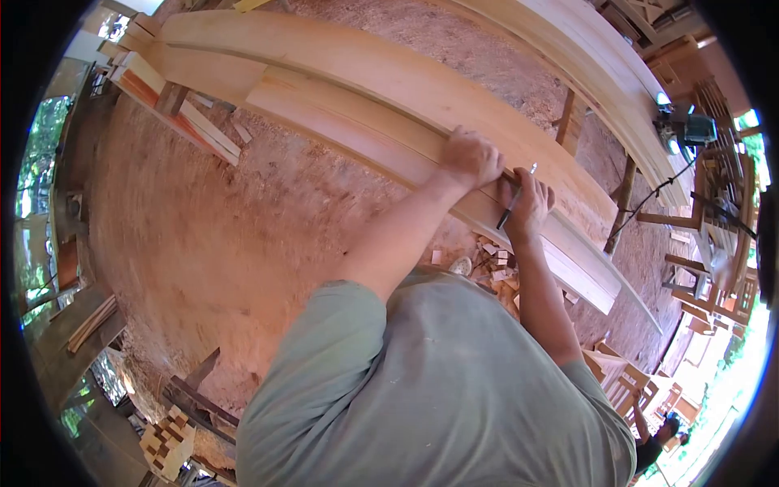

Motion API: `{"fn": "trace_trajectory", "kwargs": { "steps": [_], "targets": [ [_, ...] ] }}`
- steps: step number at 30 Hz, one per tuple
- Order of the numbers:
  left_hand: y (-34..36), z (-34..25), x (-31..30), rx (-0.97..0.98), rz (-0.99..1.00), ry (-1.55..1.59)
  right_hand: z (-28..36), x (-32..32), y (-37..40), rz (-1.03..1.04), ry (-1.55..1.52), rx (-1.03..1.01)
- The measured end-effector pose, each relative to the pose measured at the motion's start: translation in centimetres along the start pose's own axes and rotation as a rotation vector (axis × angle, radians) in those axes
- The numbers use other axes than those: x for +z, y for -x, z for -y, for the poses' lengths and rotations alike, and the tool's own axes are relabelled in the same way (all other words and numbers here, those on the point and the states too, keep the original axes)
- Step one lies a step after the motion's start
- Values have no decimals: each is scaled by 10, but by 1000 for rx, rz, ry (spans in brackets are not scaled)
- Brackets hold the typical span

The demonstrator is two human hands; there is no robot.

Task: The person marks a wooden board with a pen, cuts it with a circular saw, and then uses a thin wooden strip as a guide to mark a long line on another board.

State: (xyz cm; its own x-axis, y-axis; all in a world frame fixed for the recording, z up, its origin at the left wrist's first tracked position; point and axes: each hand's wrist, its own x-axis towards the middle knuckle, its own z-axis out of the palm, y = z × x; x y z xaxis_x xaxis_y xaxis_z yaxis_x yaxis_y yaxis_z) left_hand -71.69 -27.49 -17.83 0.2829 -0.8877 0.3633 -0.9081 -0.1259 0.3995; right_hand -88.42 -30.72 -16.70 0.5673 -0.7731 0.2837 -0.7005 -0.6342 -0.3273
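My left hand (472,158) is closed in a fist on a thin wooden strip (607,266), knuckles up. Just to its right, my right hand (529,203) has its fingers curled round a slim pen (506,216) with a dark barrel and a pale end. That hand also rests at the strip, though its fingertips are partly hidden. The strip runs lengthwise over pale timber. Beyond it lies a wide, long plank (349,61); on my side is a narrower board (324,114).
More long boards (560,57) lie at the far right, near a power tool (696,128) with a black cord. Small wood offcuts (499,261) are scattered below my hands. A painted wooden support (174,109) stands left. Another person (661,442) is at the lower right.
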Motion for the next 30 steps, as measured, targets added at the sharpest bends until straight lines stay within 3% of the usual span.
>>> {"fn": "trace_trajectory", "kwargs": {
  "steps": [3,7,30],
  "targets": [
    [0,0,2,9,-5,11,0,3,0,-97,32,-13],
    [2,-2,0,21,50,16,0,2,0,-78,26,20],
    [-3,6,5,32,-69,-97,5,11,-4,-154,12,55]
  ]
}}
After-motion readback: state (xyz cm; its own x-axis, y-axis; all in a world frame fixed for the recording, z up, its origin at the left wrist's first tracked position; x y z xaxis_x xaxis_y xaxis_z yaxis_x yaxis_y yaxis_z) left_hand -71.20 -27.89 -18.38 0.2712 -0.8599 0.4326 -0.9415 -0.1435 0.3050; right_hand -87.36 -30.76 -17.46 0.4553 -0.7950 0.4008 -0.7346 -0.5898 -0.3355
